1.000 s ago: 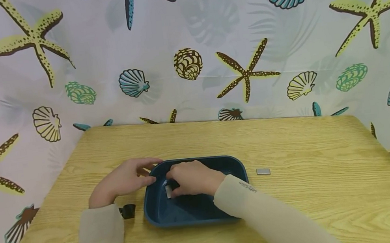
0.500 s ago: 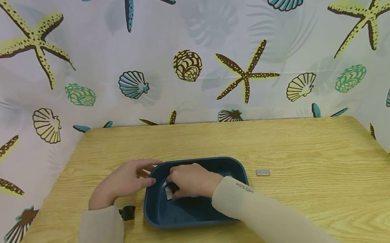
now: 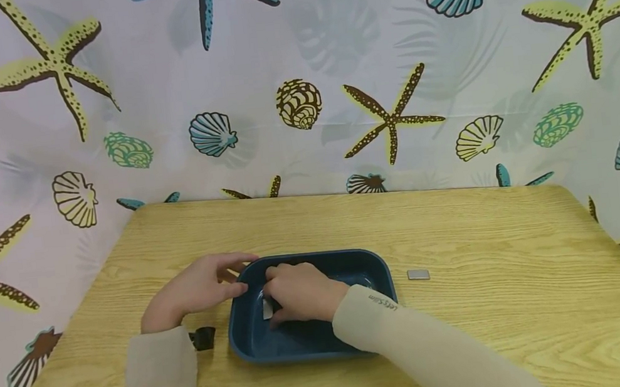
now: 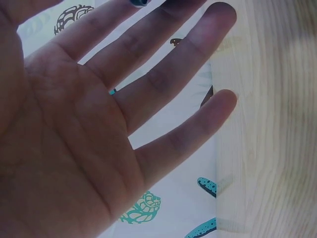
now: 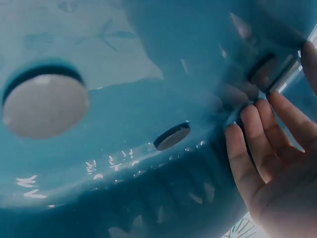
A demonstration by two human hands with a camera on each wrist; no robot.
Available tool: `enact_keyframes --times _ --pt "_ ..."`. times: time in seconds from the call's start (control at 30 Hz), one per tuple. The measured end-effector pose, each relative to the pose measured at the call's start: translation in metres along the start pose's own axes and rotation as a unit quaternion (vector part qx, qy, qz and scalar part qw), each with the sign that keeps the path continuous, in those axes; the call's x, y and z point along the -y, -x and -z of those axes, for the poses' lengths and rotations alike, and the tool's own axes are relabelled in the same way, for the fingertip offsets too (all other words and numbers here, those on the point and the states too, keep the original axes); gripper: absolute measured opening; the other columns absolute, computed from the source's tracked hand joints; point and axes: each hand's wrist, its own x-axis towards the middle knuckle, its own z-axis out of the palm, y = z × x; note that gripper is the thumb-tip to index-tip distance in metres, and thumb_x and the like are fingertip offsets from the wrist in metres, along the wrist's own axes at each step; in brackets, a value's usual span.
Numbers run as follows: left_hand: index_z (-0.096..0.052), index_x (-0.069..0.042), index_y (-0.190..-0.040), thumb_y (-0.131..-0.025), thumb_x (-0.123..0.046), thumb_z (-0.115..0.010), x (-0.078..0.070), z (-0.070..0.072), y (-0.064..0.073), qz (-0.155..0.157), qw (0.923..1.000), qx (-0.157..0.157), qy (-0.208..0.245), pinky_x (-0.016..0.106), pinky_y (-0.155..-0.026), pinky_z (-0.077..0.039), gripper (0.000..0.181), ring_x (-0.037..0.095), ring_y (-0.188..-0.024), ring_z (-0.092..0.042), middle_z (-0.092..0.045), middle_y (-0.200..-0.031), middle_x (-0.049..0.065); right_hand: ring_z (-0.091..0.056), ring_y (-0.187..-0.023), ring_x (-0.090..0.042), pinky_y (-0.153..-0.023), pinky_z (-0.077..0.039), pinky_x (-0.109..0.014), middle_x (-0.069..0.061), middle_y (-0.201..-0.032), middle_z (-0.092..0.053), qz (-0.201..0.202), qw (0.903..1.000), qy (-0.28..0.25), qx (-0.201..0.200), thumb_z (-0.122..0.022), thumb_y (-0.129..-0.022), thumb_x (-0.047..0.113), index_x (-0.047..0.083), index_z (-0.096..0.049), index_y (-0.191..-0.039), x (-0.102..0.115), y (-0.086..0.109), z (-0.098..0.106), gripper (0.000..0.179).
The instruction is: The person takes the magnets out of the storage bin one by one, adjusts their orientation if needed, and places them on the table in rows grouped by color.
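Observation:
A dark blue tray (image 3: 304, 353) stands on the wooden table. My right hand (image 3: 303, 292) reaches into its left half with bent fingers. Between thumb and fingertips, it pinches a small silver rectangular piece (image 3: 267, 308), also visible as a bright strip (image 5: 286, 74) in the right wrist view. That view shows grey discs on the tray's floor, a large-looking one (image 5: 47, 106) and a smaller-looking one (image 5: 172, 136). At the tray's left rim my left hand (image 3: 203, 285) rests with thumb and fingertips on the edge. Its fingers (image 4: 163, 84) are spread and fairly straight in the left wrist view.
Another silver rectangular piece (image 3: 418, 275) lies on the table, right of the tray. Beside the left sleeve is a small black object (image 3: 205, 338). A white cloth (image 3: 261, 161) with shells and starfish hangs behind the wooden table (image 3: 500, 325).
My right hand has shifted slightly left inside the tray, its thumb lower around the silver piece. The left hand and tray stay in place.

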Motion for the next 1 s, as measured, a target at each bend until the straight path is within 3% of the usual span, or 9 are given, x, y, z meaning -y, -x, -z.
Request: enact_keyframes --times 0.13,0.33,1.0 --pt "-0.052 -0.006 -0.15 -0.098 -0.015 -0.066 0.0005 -0.0004 -0.001 0.002 1.0 0.001 0.001 0.031 -0.075 -0.054 0.054 0.036 -0.113 -0.069 -0.065 -0.133 0.026 -0.062 -0.094 -0.009 -0.076 -0.056 -0.026 0.007 -0.106 -0.067 -0.005 0.9996 -0.027 0.0 -0.078 -0.089 0.05 0.026 -0.079 -0.111 0.0008 -0.0008 -0.0017 0.033" --pt "-0.053 -0.006 -0.149 -0.098 -0.014 -0.066 0.0006 -0.0009 -0.0027 0.002 1.0 0.0 0.001 0.031 -0.075 -0.054 0.054 0.034 -0.111 -0.07 -0.065 -0.132 0.026 -0.06 -0.097 -0.01 -0.083 -0.056 -0.029 0.006 -0.111 -0.067 -0.021 0.9966 -0.076 0.022 -0.079 -0.09 0.043 0.024 -0.079 -0.112 -0.0004 -0.0037 -0.0022 0.029" --pt "-0.052 -0.006 -0.15 -0.098 -0.015 -0.066 0.0031 -0.001 -0.0023 -0.009 1.0 0.001 0.003 0.039 -0.083 -0.059 0.054 0.039 -0.115 -0.068 -0.065 -0.133 0.026 -0.056 -0.11 -0.015 -0.098 -0.052 -0.034 0.003 -0.12 -0.065 -0.018 0.994 -0.09 0.059 -0.079 -0.089 0.042 0.023 -0.077 -0.114 0.0009 -0.0079 -0.0008 0.032"
